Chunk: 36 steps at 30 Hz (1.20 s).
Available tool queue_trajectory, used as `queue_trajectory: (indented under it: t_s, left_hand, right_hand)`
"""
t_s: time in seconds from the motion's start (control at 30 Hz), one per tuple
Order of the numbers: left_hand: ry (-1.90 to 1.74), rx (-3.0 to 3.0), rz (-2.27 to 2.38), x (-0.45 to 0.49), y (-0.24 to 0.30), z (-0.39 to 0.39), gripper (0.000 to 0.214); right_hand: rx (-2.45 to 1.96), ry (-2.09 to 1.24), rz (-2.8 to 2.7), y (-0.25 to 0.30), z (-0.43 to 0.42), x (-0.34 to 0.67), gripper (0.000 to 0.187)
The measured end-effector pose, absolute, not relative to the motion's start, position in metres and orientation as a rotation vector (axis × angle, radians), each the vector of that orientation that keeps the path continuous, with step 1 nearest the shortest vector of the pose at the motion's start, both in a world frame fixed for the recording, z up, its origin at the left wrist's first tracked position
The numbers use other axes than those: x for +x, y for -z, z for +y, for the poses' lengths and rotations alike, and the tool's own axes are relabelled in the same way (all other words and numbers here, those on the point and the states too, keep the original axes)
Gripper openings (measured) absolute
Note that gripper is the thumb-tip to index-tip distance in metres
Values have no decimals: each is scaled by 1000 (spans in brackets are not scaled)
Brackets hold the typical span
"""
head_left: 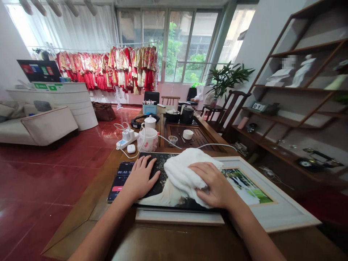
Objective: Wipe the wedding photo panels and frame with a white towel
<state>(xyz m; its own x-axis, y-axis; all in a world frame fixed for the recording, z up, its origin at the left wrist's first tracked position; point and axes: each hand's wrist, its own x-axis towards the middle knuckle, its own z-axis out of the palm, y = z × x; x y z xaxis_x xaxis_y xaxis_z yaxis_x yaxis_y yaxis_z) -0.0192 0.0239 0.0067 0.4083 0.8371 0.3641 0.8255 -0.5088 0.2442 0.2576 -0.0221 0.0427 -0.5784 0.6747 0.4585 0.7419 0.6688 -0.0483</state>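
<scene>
Apparently wiping was underway, the right hand [214,183] clutching a white cloth [187,163], the left hand [143,175] splayed on the dark picture [160,165]; the next stroke needed bracing

Your head camera looks forward and down — your left hand [141,177] and right hand [214,183] close below it, the table [89,210] spreading from the bottom edge — and its wide view reaches across the room to the far windows [179,50].
</scene>
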Motion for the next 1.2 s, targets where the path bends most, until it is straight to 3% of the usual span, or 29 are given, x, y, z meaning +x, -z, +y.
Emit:
queue_trajectory:
  t_s: [0.13,0.33,0.53,0.7,0.97,1.2]
  left_hand:
    - [-680,2606,1551,-19,-7,24,47]
    - [-684,2614,1550,-19,-6,24,48]
    - [-666,2619,1557,-20,-7,24,48]
    - [-664,2630,1566,-19,-6,25,48]
    - [-627,2623,1583,-19,-9,23,48]
    - [-607,2626,1588,-18,-9,24,49]
  right_hand:
    - [-1237,311,-2358,-41,-19,261,48]
    - [-1033,173,-2497,-44,-24,252,57]
    - [-1289,344,-2363,-44,-21,257,46]
    - [-1116,274,-2441,-46,-26,248,52]
    - [-1217,388,-2340,-43,-21,254,42]
    - [-1015,226,-2435,-45,-27,242,47]
